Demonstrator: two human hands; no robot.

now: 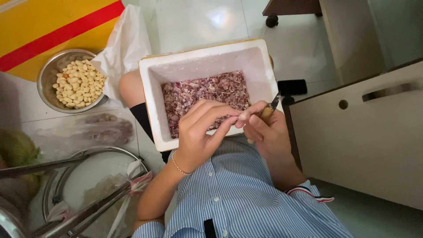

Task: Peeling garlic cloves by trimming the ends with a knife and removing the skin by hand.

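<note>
Far to the left of your hands sits a metal bowl (46, 83) of peeled garlic cloves (78, 83). Your left hand (200, 132) pinches a small clove (241, 117) at its fingertips, directly against your right hand (264, 132), which is closed around a small knife (271, 107) (blade pointing up and away). Both hover over the near edge of the white foam box (150, 88) of purplish skins (198, 94).

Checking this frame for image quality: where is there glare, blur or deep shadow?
Head view: glare on the pale floor tile at top; lower left is dark and soft, the metal rack blurred; the white foam box is brightly lit; the left hand, right hand and small knife are fairly sharp.
</note>
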